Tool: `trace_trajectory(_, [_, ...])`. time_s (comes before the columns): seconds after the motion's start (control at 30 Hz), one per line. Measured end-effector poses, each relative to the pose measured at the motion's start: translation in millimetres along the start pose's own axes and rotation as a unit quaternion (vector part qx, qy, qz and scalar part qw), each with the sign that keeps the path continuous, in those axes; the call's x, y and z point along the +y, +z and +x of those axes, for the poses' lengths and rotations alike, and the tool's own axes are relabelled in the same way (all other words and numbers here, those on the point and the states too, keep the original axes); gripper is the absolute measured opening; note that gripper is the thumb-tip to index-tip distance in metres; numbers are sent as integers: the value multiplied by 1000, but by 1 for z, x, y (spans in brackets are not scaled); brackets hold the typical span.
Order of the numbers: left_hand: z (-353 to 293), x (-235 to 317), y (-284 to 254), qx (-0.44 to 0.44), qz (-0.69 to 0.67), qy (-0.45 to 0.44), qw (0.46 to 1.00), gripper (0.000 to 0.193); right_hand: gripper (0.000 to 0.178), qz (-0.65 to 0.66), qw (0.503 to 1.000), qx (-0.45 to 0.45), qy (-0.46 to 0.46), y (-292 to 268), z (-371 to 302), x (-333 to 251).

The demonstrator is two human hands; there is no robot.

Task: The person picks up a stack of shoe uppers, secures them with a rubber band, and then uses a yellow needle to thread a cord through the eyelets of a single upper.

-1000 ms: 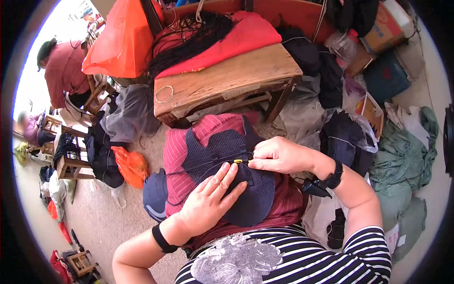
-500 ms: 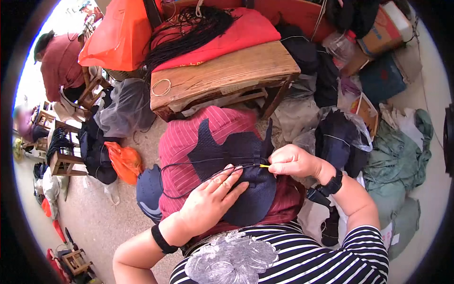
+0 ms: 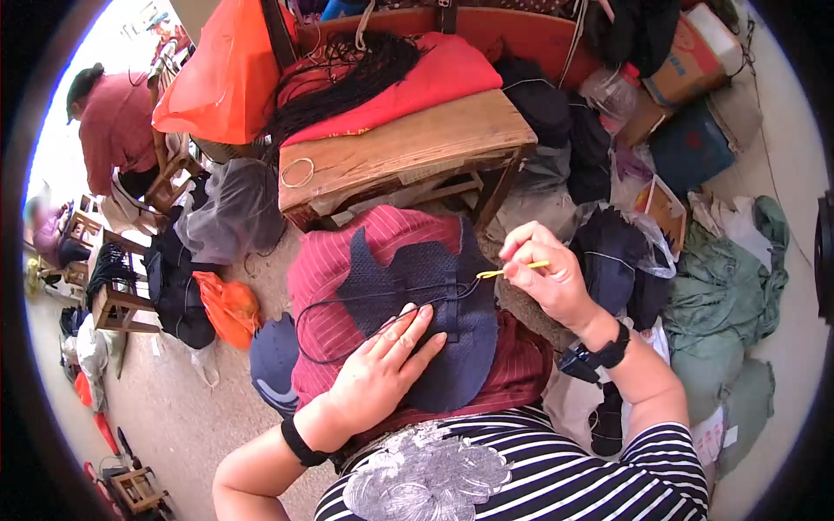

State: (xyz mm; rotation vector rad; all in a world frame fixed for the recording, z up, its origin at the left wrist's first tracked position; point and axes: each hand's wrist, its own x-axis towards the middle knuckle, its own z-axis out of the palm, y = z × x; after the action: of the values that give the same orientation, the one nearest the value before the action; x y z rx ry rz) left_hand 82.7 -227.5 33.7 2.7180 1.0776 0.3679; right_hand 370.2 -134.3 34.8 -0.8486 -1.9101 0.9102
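Observation:
A dark navy textured fabric piece (image 3: 473,365), shaped like a shoe upper, lies across my lap on a red pinstriped cloth (image 3: 317,269). My left hand (image 3: 382,369) rests flat on the fabric, fingers stretched out. Beneath its fingertips runs a thin black cord (image 3: 334,301), which loops out to the left and crosses the piece. Above the fabric's right edge, my right hand (image 3: 552,278) pinches a slim yellow threading tool (image 3: 526,266) with a looped tip. The cord reaches up to that loop; whether it passes through is too small to tell.
A wooden bench (image 3: 417,143) stands ahead, bearing a red cloth (image 3: 465,74), a bundle of black cords (image 3: 347,91) and a pale ring (image 3: 298,173). Dark bundles (image 3: 608,247) and green cloth (image 3: 730,269) lie right. An orange bag (image 3: 228,306) and a seated person (image 3: 113,130) are left.
My right hand has lifted and moved to the right with the yellow tool, whose looped tip now shows above the fabric. My left hand has stayed nearly in place.

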Motion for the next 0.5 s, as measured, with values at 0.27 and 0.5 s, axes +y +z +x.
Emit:
trace_trajectory(0.27, [-1, -8, -7, -15, -15, 20, 1000, 57, 27, 488, 830, -22, 268, 49, 13, -14])
trace_trajectory(0.5, [0, -3, -7, -29, 1, 6, 1000, 56, 16, 451, 814, 24, 366, 42, -5, 2])
